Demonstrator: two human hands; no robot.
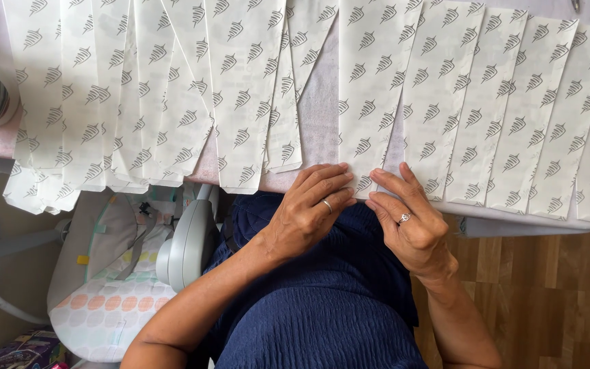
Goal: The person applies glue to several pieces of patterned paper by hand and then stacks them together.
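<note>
My grip is a two-handed fingertip pinch, left hand (308,208) and right hand (408,219) nipping the near end of a light, floppy, crease-prone paper strip (371,89) lying toward twelve o'clock on the table (319,119).

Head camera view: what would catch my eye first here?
Long white paper strips printed with a repeating grey leaf motif lie side by side across the table, their ends hanging over its near edge. At the middle of that edge, the left hand and right hand, each wearing a ring, pinch the bottom of one strip.
</note>
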